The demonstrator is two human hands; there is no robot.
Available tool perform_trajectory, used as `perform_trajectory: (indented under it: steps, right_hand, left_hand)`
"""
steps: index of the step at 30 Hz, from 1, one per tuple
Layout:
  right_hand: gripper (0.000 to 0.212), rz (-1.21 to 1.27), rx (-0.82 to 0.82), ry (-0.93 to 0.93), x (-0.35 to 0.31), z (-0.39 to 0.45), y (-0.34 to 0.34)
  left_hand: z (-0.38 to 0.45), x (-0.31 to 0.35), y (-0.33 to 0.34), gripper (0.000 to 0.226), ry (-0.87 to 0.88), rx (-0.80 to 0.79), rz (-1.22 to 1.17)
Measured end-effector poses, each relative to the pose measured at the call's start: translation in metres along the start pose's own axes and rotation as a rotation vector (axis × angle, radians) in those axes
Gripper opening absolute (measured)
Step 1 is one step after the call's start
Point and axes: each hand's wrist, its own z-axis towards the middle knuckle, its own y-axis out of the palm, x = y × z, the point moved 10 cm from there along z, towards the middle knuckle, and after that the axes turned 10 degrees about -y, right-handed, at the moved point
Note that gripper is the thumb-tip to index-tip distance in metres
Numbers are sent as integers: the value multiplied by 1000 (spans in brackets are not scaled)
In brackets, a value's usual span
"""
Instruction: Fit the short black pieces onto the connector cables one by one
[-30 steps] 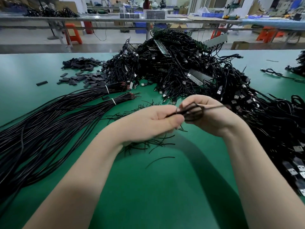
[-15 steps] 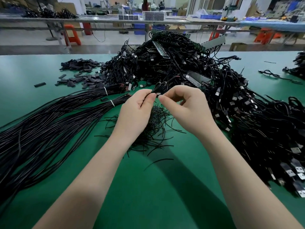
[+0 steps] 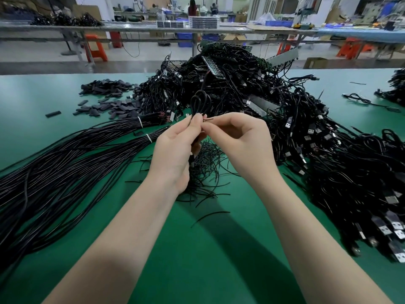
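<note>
Both hands [image 3: 175, 148] [image 3: 243, 143] pinch, seemingly, one cable [image 3: 199, 104]

Both forearms reach out over the table [image 3: 197, 260], left hand [image 3: 175, 150] and right hand [image 3: 243, 145] raised, curled fingertips meeting in a pinch.

This was a factory assembly floor for cable work. A long bench [image 3: 54, 102] covered in green matting carried a great heap of black connector cables [image 3: 241, 88], tied bundles of plain black wire [image 3: 65, 154] and a scatter of short black pieces [image 3: 105, 88]. Behind it ran another long work table [image 3: 131, 29] with stacked trays [image 3: 202, 20] and blue bins [image 3: 278, 23], orange stools [image 3: 96, 47] stood beneath, and people [image 3: 192, 7] worked at stations farther back.
</note>
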Motion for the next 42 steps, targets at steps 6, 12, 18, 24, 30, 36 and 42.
perform_trajectory:
  steps: [6, 12, 18, 24, 30, 36, 42]
  right_hand:
    - [13, 143, -19, 60, 7, 4, -7]
    - [16, -13, -50, -59, -7, 8, -11]
    - [15, 6, -130, -46, -8, 6, -3]
    - [15, 153, -249, -6, -10, 3, 6]
    - [16, 172, -267, 30, -10, 3, 6]
    - [15, 147, -277, 2, -18, 4, 2]
    - [16, 5, -252, -65, -28, 8, -3]
  left_hand:
    - [-2, -10, 18, 23, -163, -194, -91]
    - [-1, -12, 19, 10, -219, -233, -86]
    - [0, 3, 7, 3, -189, -306, 141]
    - [-6, 2, 7, 18, -235, -366, 202]
    - [-9, 3, 11, 4, -221, -354, 156]
    - [-8, 3, 10, 14, -238, -337, 147]
    - [-6, -1, 10, 36, -264, -330, 122]
